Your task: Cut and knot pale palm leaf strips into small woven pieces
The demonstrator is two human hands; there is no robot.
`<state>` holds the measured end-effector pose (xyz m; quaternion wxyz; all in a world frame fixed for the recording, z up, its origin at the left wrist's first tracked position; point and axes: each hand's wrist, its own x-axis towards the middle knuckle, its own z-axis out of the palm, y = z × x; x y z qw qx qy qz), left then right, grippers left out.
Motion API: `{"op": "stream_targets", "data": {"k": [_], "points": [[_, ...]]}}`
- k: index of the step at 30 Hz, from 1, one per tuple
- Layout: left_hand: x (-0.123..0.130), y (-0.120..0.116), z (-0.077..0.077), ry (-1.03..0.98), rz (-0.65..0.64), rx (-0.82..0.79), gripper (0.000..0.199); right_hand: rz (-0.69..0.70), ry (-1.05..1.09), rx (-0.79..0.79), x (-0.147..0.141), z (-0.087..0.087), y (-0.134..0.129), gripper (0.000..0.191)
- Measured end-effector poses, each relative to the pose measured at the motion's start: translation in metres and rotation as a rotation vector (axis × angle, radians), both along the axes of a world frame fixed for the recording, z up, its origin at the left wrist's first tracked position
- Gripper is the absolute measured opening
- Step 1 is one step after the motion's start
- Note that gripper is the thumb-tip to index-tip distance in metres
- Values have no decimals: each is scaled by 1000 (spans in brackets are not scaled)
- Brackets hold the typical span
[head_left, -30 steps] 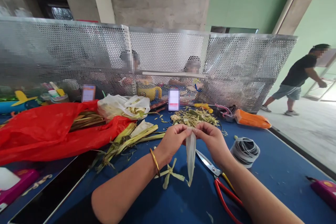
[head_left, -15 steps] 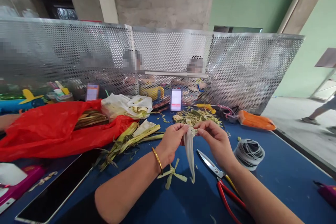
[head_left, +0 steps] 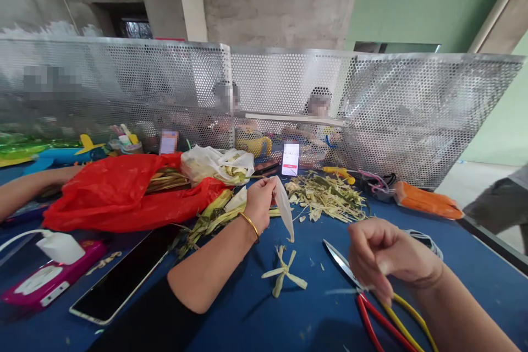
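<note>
Left hand (head_left: 260, 199) pinches a husk (head_left: 284, 208); right hand (head_left: 383, 257) curls near scissors (head_left: 340, 259).

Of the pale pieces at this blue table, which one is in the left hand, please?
The long strip, hanging from the left hand. The star-shaped piece and the pile of scraps rest on the blue table instead, unheld.

Whitish husk strip (head_left: 284, 206), red-handled scissors (head_left: 363, 303), blue tabletop (head_left: 231, 313)

The left hand (head_left: 260, 203), arm (head_left: 214, 269) outstretched, had its fingers (head_left: 271, 182) pinched together; the right hand (head_left: 390, 256), nearer, held its fingers loosely curled.
</note>
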<state>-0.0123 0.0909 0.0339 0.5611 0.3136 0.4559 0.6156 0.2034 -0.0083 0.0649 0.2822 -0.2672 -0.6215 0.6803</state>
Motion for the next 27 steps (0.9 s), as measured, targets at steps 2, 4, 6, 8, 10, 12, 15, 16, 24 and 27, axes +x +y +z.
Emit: {"op": "stream_targets", "data": {"k": [2,4,6,8,10,12,15,16,24,27], "points": [[2,-3,1,-5,-64,1,35,-233,18,169,-1,-2,11,31],[7,-10,1,-17,-179,-1,36,-577,-164,365,-3,-7,24,21],[14,-18,1,-43,-305,-14,36,-855,-394,572,-5,-12,34,16],[19,-26,1,-73,-404,-46,35,-919,-448,665,-9,-18,38,17],[24,-34,3,-106,-500,-95,33,-845,-325,595,-15,-22,36,23],[27,-40,4,-126,-589,-118,32,-774,-177,499,-24,-23,32,26],[30,-44,3,-126,-673,-117,35,-757,-49,427,-34,-23,26,23],[31,-45,2,-123,-702,-117,37,-761,-25,414,-36,-23,25,20],[32,-46,-1,-79,-773,-94,39,-754,-7,397,-37,-20,25,19],[32,-48,3,-24,-691,-27,40,-813,-54,456,-36,-21,25,21]]}}
